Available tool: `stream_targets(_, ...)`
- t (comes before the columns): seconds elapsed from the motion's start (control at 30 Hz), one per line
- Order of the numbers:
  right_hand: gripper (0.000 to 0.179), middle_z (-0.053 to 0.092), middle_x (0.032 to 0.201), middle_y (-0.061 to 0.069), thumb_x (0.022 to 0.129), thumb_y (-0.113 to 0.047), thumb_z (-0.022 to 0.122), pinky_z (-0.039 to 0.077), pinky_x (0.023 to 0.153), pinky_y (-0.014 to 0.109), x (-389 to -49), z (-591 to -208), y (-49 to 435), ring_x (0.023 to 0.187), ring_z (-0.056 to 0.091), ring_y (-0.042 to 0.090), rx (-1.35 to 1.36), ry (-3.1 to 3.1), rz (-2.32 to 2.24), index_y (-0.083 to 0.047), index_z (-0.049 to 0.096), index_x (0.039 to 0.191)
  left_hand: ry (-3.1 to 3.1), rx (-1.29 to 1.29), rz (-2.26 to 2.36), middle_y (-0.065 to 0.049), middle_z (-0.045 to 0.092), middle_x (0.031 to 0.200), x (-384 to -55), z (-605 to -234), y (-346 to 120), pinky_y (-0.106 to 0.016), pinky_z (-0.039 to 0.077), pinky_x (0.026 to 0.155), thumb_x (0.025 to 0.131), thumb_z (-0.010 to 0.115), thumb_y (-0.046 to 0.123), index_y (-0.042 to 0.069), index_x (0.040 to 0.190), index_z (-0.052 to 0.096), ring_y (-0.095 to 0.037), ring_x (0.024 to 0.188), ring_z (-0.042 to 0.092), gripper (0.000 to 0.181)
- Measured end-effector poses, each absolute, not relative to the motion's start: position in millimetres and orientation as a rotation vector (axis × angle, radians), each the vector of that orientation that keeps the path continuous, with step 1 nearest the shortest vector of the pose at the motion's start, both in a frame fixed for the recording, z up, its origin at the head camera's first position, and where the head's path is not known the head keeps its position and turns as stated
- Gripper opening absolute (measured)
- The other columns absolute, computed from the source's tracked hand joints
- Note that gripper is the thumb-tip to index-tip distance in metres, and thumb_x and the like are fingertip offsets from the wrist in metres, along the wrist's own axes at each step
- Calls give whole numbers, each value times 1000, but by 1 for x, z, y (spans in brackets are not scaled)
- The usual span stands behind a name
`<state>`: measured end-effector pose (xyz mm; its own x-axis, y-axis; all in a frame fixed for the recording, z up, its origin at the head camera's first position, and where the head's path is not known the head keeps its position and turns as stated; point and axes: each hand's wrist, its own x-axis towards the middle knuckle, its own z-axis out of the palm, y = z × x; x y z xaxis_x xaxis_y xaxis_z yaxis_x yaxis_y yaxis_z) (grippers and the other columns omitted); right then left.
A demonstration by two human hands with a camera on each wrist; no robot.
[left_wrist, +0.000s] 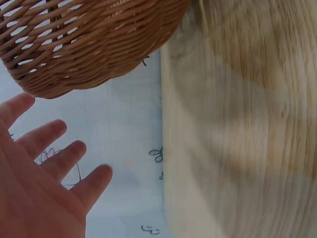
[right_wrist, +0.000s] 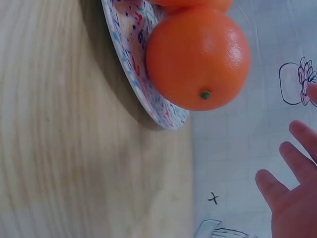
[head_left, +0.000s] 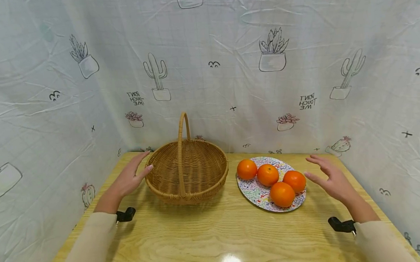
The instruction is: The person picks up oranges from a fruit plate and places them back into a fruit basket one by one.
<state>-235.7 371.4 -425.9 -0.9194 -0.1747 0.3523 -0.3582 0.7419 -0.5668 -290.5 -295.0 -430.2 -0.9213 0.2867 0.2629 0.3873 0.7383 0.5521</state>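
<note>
A round wicker basket (head_left: 204,162) with a tall arched handle stands on the left half of the table, nothing in it. My left hand (head_left: 129,179) is at its left rim, fingers spread; whether it touches the rim I cannot tell. In the left wrist view the basket's woven side (left_wrist: 99,44) lies just above the fingers. To the right, a speckled plate (head_left: 249,190) carries several oranges (head_left: 282,194). My right hand (head_left: 333,180) hovers just right of the plate with fingers extended, holding nothing. One orange (right_wrist: 198,59) looms large in the right wrist view, apart from the fingers.
The wooden table (head_left: 186,241) has light grain and a bright glare spot near the front. A pale curtain (head_left: 229,91) printed with cactus drawings hangs behind it and on both sides. Black wrist mounts (head_left: 340,224) sit on both arms.
</note>
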Motion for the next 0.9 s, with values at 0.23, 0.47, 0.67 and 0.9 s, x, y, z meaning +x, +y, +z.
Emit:
stream_targets(0.23, 55, 39, 161, 10, 102, -17, 64, 33, 99, -3, -235, -445, 374, 129, 29, -24, 483, -2627, 1226, -6, 47, 153, -2692, -550, -1262, -24, 22, 168, -291, -437, -293, -71, 28, 116, 110, 46, 35, 13, 165, 20, -53, 149, 26, 65)
stream_targets(0.47, 56, 45, 147, -23, 101, -8, 63, 43, 97, 3, -231, -452, 374, 127, 39, -20, 533, -2566, 1465, 4, 42, 152, -2680, -526, -1536, -26, 23, 166, -292, -439, -300, -65, 37, 114, 111, 45, 35, 14, 166, 16, -48, 146, 36, 66)
stream_targets(0.67, 57, 46, 141, -28, 101, -7, 64, 48, 92, 5, -232, -459, 375, 126, 45, -16, 516, -2550, 1589, 2, 43, 153, -2678, -531, -1697, -23, 21, 168, -293, -440, -307, -49, 46, 112, 111, 46, 33, 19, 167, 13, -46, 147, 34, 66)
stream_targets(0.9, 59, 53, 141, -19, 98, -8, 69, 51, 93, 8, -238, -467, 376, 122, 53, -11, 498, -2567, 1627, 5, 44, 150, -2617, -566, -1923, -28, 21, 165, -295, -440, -308, -18, 52, 97, 109, 53, 24, 14, 167, 10, -29, 141, 44, 73)
